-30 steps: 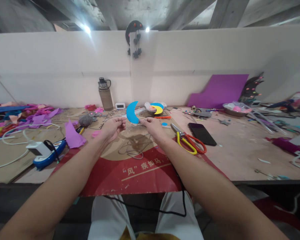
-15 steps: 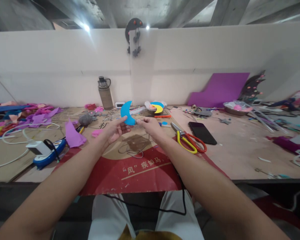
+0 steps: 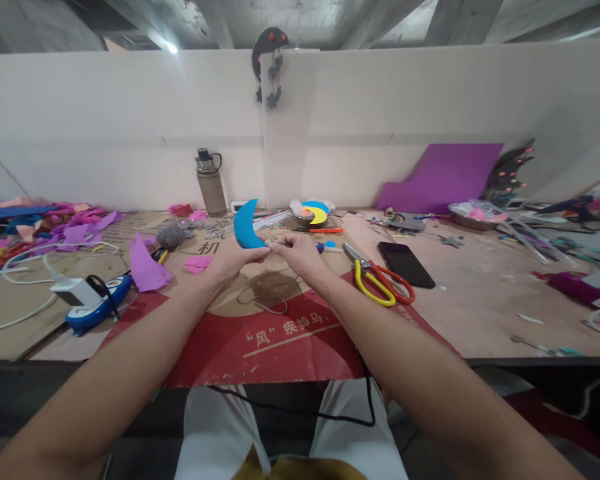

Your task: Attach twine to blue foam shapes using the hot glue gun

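Observation:
A blue crescent-shaped foam piece [image 3: 245, 225] stands up between my two hands over the middle of the workbench. My left hand [image 3: 230, 259] holds its lower part, fingers curled under it. My right hand [image 3: 296, 251] is closed in a pinch right at the crescent's lower tip; what it pinches is too small to make out. Below my hands a tangle of thin grey string [image 3: 271, 289] lies on a red and brown cardboard sheet [image 3: 260, 340].
Yellow and orange scissors [image 3: 377, 283] and a black phone [image 3: 406, 264] lie to the right. A water bottle [image 3: 211, 182] stands at the back wall, near a bowl of foam crescents [image 3: 313, 213]. Purple scraps [image 3: 145, 267], a white charger [image 3: 73, 292] and cables crowd the left.
The blue crescent has moved left and a little toward me. My hands have drawn together, and the right hand now pinches at its lower tip.

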### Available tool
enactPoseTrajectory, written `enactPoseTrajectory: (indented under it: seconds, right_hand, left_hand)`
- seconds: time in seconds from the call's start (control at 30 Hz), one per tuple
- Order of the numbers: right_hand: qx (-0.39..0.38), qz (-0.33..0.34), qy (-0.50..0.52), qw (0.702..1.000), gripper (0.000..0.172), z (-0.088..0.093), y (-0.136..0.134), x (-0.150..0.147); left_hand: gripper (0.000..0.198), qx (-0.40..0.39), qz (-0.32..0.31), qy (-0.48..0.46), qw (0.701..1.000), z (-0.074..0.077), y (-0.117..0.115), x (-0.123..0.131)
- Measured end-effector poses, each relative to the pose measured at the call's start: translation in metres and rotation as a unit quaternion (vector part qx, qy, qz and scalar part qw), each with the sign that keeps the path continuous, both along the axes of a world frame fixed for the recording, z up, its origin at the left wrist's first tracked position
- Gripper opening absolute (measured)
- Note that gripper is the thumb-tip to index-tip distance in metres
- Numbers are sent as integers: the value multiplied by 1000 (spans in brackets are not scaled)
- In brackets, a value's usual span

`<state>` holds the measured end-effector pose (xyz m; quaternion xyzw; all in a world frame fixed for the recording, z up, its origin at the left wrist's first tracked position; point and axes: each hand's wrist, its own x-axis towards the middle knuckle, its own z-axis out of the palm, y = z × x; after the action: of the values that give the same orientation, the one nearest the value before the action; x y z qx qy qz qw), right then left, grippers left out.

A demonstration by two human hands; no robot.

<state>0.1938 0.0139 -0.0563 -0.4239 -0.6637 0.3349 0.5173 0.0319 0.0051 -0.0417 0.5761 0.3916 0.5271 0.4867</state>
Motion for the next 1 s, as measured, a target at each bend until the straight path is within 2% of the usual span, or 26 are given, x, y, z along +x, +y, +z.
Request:
enactPoseTrajectory:
  seconds: [0.1,0.27,0.33,0.47,0.6,0.7,0.8,1.0]
  right_hand:
    - [-16,22,17,999,29,3,-1,0]
    - [-94,79,111,986,51,10,-1,2]
    - [-68,69,90,991,52,12,-3,2]
    - [21,54,-1,998,32,12,-6,2]
    - [32,10,-17,999,21,11,-7,2]
    - [29,15,-21,999,19,12,-6,3]
    - [41,32,-37,998,20,12,-5,3]
    - [149,-34,-87,984,24,12,-7,4]
  left_hand:
    - [21,25,10,11,1000,0,2,-1]
    - [24,-15,5,-52,999,4,2,-2]
    - [25,-19,7,-56,998,4,2,-1]
    - [23,-6,5,-42,999,4,2,-1]
    - [22,-26,-23,-59,998,8,-1,-2]
    - [24,-52,-34,-97,993,12,-1,-5]
    - [23,-46,-26,-77,996,12,2,-7]
    - [26,-21,27,-62,997,10,3,-6]
